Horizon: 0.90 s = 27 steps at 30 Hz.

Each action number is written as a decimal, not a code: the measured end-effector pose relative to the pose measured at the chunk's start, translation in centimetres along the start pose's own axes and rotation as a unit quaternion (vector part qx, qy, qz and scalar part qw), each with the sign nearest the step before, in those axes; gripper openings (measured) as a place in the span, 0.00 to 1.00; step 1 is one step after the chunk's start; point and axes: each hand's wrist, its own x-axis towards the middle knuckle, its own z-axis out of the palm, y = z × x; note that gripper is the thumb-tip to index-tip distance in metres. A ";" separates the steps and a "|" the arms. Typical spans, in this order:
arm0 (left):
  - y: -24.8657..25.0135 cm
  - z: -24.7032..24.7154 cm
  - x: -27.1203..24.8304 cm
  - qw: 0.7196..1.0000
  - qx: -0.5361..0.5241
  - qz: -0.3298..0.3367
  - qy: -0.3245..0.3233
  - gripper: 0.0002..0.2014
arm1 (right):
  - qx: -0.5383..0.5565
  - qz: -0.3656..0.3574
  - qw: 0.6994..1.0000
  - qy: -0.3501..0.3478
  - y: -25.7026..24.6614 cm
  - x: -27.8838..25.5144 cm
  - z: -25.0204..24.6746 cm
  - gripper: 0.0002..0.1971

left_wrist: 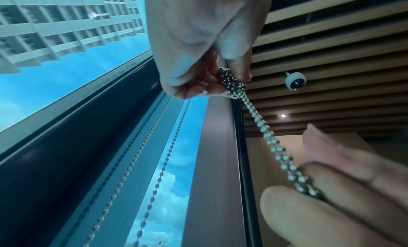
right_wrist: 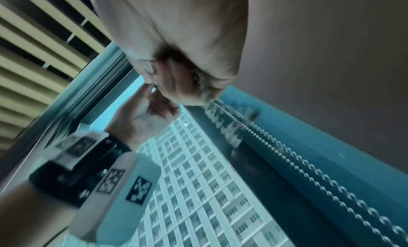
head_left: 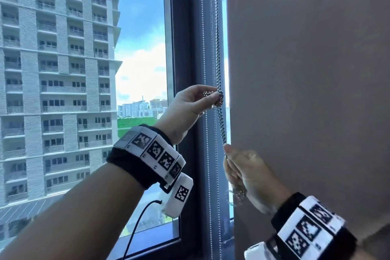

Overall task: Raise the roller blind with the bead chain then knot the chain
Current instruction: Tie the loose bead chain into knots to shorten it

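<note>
**Knotting step under way; knot bunched but not yet snug**

I read this as the second half of the task. The left pane shows no blind in the head view, so I judge the raising done there. The grey roller blind (head_left: 306,69) on the right pane hangs down past the hands; I cannot tell which blind this chain serves.

Left hand (head_left: 190,107): thumb and fingers pinch a tight clump of beads, the knot (head_left: 219,99), at roughly mid-window height, just beside the dark window frame (head_left: 185,48). From the left wrist view the clump sits under the thumb tip, beads wound over one another.

Right hand (head_left: 249,175): below the left, fingers curled round the doubled bead chain (head_left: 221,124), which runs taut from the knot down into the fist. A loose tail of beads spills out under the palm, blurred. The right wrist view confirms beads clamped in the curled fingers.

A second pair of thin chain strands (head_left: 205,143) hangs free against the frame, apart from both hands.

Judgement on next move: hold the clump steady with the left pinch and draw the doubled strand downward with the right to seat the knot. Pull along the chain's line, not sideways, or the wraps may slip off one another. Then check that it holds when released.
</note>
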 end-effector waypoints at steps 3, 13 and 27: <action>0.0 0.5 -0.2 0.999 0.042 0.017 -0.027 0.11 | -0.059 -0.003 0.998 0.005 0.6 -0.3 1.0 0.29; 0.2 -1.6 0.3 0.894 0.350 0.278 0.034 0.25 | -0.066 -0.019 0.997 0.027 1.3 -0.6 1.0 0.24; 0.3 0.8 4.5 0.801 0.486 0.350 0.017 0.12 | 0.041 -0.054 0.997 0.023 0.2 1.6 -3.8 0.17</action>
